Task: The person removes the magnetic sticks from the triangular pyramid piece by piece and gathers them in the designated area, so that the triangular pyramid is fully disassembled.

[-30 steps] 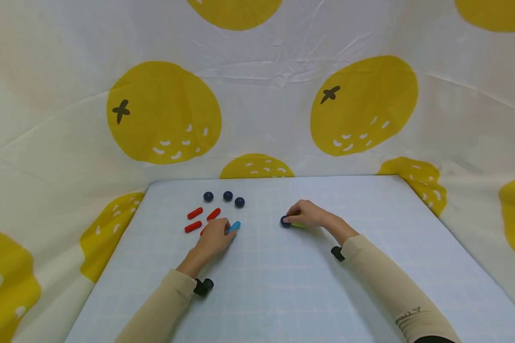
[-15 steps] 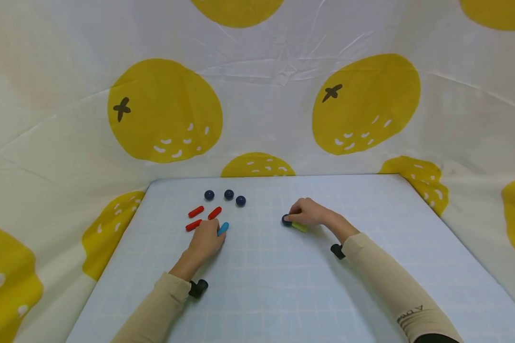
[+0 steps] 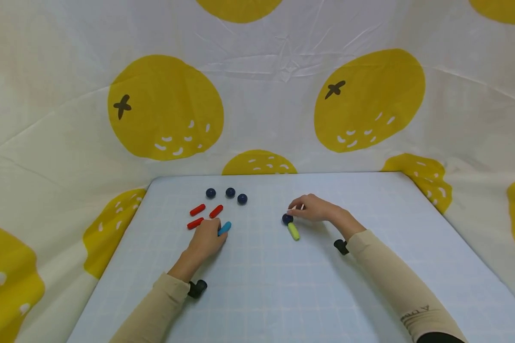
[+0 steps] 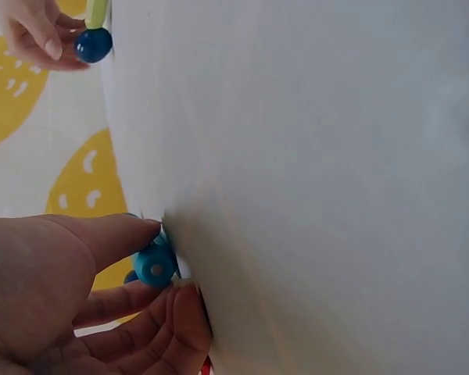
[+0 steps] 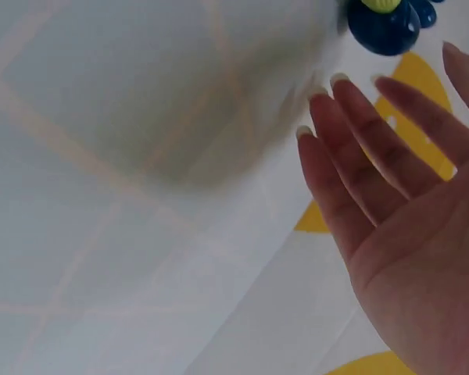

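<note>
My left hand (image 3: 204,242) pinches a small blue rod (image 3: 224,228) just above the table. In the left wrist view the rod's round end (image 4: 154,266) shows a pale hole, between thumb and fingertips. Right of centre lies a dark blue ball (image 3: 287,219) with a yellow-green rod (image 3: 293,231) against it, pointing toward the near side. My right hand (image 3: 314,208) hovers right behind that ball, its thumb and fingers apart. The right wrist view shows its fingers (image 5: 375,148) extended and holding nothing, with the ball (image 5: 383,30) beyond the fingertips.
Several red rods (image 3: 197,209) lie beside the left hand, which partly covers that group. Behind them stand three more dark blue balls (image 3: 230,192). A pale checked cloth covers the table (image 3: 257,286), and a white curtain (image 3: 266,109) with yellow fruit prints hangs behind.
My left hand has shifted left with the blue rod. The right hand has let go of the ball and yellow-green rod and spread its fingers; that rod has turned toward the near side.
</note>
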`<state>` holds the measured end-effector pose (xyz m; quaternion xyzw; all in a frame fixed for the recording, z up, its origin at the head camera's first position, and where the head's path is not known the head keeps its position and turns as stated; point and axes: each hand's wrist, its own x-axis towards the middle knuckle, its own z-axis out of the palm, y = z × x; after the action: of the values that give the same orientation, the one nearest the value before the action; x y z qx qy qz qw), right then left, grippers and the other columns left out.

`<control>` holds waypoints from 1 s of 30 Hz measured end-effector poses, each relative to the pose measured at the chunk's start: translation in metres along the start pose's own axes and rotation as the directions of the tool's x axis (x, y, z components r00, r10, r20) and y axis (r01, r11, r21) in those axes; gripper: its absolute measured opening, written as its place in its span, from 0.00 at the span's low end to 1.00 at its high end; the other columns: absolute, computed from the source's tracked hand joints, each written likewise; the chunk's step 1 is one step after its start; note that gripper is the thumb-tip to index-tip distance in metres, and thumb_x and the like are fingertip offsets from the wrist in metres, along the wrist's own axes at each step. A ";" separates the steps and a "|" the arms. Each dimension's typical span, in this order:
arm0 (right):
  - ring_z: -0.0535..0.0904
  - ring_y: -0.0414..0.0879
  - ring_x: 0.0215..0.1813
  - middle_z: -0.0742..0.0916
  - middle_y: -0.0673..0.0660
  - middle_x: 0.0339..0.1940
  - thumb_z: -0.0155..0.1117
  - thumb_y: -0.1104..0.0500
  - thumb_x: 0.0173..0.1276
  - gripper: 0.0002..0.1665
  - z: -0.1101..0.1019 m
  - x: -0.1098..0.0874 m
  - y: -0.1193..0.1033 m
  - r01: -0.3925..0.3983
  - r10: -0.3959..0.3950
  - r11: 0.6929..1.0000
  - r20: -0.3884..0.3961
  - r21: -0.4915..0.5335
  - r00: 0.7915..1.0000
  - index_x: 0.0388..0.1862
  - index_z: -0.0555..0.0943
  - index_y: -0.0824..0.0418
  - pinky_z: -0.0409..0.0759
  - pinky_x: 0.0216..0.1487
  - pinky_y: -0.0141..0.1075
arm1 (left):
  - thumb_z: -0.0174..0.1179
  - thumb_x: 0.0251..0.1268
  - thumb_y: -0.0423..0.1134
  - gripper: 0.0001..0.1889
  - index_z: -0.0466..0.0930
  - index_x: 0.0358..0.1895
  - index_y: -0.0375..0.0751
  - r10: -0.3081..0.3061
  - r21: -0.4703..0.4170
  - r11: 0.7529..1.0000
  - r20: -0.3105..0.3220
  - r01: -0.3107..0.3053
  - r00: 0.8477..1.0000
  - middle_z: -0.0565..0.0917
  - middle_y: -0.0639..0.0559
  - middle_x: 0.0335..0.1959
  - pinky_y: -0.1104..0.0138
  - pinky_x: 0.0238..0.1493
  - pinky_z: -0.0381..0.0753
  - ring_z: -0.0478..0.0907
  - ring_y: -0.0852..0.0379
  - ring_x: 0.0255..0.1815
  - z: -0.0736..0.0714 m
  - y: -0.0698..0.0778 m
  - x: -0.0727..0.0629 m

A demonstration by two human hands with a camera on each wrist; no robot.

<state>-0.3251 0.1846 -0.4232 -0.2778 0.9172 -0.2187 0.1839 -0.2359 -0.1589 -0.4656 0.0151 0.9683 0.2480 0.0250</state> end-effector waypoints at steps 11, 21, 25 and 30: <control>0.80 0.52 0.54 0.82 0.57 0.59 0.64 0.67 0.72 0.29 0.002 -0.002 -0.005 0.174 -0.172 0.985 0.123 -0.003 0.977 0.71 0.76 0.58 0.79 0.56 0.41 | 0.70 0.67 0.42 0.14 0.79 0.43 0.35 0.001 0.044 0.999 0.016 -0.002 1.000 0.76 0.47 0.26 0.62 0.35 0.75 0.74 0.51 0.30 -0.004 0.001 0.002; 0.81 0.45 0.48 0.86 0.54 0.51 0.70 0.66 0.69 0.22 0.008 0.007 -0.003 0.188 -0.188 0.982 0.048 0.001 0.981 0.62 0.83 0.63 0.80 0.54 0.38 | 0.70 0.66 0.45 0.17 0.80 0.48 0.36 0.033 0.085 0.996 0.015 -0.034 0.999 0.76 0.48 0.28 0.62 0.32 0.73 0.73 0.52 0.30 -0.015 0.002 0.000; 0.82 0.43 0.46 0.88 0.57 0.52 0.73 0.66 0.67 0.23 0.010 0.008 0.000 0.184 -0.185 0.982 0.016 0.045 0.983 0.60 0.83 0.66 0.82 0.51 0.36 | 0.70 0.66 0.46 0.18 0.81 0.51 0.37 0.082 0.111 0.991 -0.018 -0.080 0.996 0.80 0.48 0.34 0.61 0.38 0.79 0.75 0.51 0.35 -0.020 0.014 0.000; 0.82 0.42 0.44 0.89 0.57 0.51 0.74 0.63 0.66 0.22 0.013 0.012 0.001 0.165 -0.164 0.985 -0.017 0.046 0.986 0.58 0.85 0.66 0.82 0.49 0.35 | 0.71 0.66 0.48 0.19 0.82 0.54 0.41 0.126 0.056 0.990 0.048 -0.129 0.991 0.83 0.48 0.42 0.59 0.45 0.82 0.77 0.52 0.40 -0.012 0.037 0.008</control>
<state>-0.3288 0.1749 -0.4370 -0.3466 0.8870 -0.2563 0.1656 -0.2436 -0.1322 -0.4379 0.0833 0.9715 0.2198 0.0302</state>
